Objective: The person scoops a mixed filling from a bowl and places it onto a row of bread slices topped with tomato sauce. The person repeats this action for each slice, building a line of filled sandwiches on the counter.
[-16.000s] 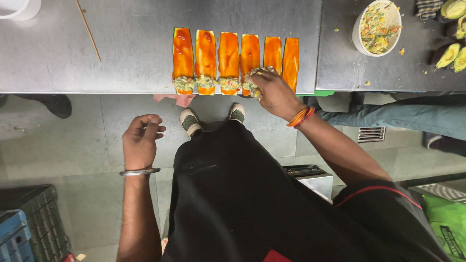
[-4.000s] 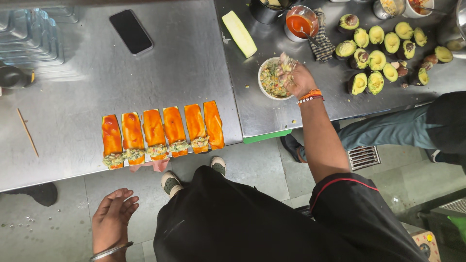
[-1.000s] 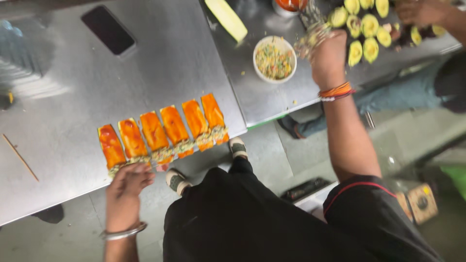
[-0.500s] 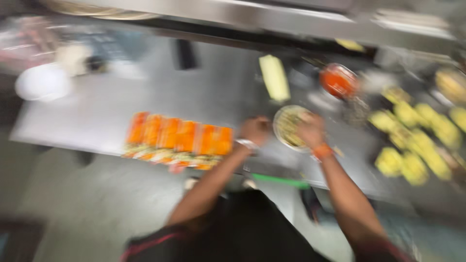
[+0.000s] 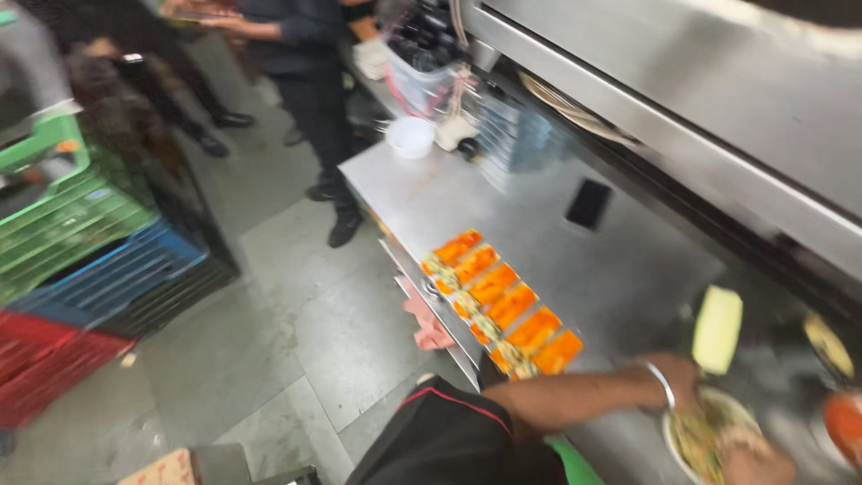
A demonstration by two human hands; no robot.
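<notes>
Bowl (image 5: 709,438): white, holds chopped filling, on the steel counter (image 5: 539,224) at lower right. Left hand (image 5: 682,382), bangle at the wrist, rests on the bowl's rim; its grip is too blurred to tell. Right hand (image 5: 754,458) sits in the filling; grip likewise unclear. Strips (image 5: 498,301): six orange, in a row along the counter's front edge, well apart from the bowl. Pale green slab (image 5: 718,328) just beyond the bowl. Phone (image 5: 588,204), dark, farther back. Small white tub (image 5: 410,136) at the far end. Crates (image 5: 81,242), green, blue and red, on the floor. Another person (image 5: 314,81) stands beyond.
</notes>
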